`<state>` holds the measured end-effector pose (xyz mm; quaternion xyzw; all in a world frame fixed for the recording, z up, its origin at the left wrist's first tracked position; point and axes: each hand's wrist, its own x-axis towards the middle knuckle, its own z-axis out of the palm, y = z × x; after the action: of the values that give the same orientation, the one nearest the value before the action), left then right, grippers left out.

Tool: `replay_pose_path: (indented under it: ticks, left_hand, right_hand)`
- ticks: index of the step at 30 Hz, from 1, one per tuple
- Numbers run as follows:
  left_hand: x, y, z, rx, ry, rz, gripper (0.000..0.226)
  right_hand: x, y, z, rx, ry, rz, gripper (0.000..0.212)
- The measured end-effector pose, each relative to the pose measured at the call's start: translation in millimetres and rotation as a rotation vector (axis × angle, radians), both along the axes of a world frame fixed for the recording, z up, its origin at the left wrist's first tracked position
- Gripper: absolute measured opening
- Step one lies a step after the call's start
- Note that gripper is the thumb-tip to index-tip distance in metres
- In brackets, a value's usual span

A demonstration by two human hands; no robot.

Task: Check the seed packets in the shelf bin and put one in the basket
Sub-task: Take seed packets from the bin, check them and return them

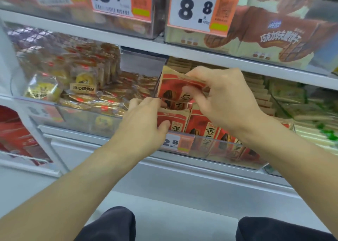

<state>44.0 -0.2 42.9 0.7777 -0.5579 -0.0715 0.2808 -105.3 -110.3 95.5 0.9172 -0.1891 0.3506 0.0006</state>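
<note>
Checking stage | our right hand (225,96) pinches a raised seed packet (175,87) over the shelf bin (210,149), front-left corner | left hand (144,121) grips a front packet (172,121) | basket unseen, drop pending

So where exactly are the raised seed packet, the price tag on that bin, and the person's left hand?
raised seed packet (173,87): head view, on its red front, left of the fingers.
price tag (180,142): head view, on its face at the bin's front edge.
left hand (144,120): head view, on the back of the hand.
</note>
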Motion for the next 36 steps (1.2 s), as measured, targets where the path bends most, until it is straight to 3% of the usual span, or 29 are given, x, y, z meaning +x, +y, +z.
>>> replay_pose_path:
  ticks: [5,15,19,25,28,33,36]
  left_hand:
    - [-1,-1,1,0.001,0.036,0.021,0.040]
    - [0,-5,-4,-0.054,0.027,0.014,0.042]
    - [-3,-9,-8,-0.182,0.043,0.016,0.050]
    - [-14,-19,-10,-0.255,0.002,-0.013,0.070]
    - [-12,-22,-7,-0.199,-0.049,-0.030,0.074]
    - [-13,-22,-6,-0.152,-0.150,-0.007,0.077]
    - [-14,-20,-6,-0.140,-0.192,0.001,0.073]
  right_hand:
    - [18,-12,-1,0.271,0.290,-0.163,0.013]
    - [51,-34,-14,0.368,0.359,-0.421,0.014]
    - [62,-47,-16,0.430,0.448,-0.494,0.022]
    - [62,-45,-5,0.513,0.593,-0.434,0.029]
    - [47,-43,8,0.717,0.484,-0.349,0.048]
    - [39,-63,-8,0.939,0.126,-0.377,0.026]
    - [45,-77,-8,1.010,0.050,-0.381,0.036]
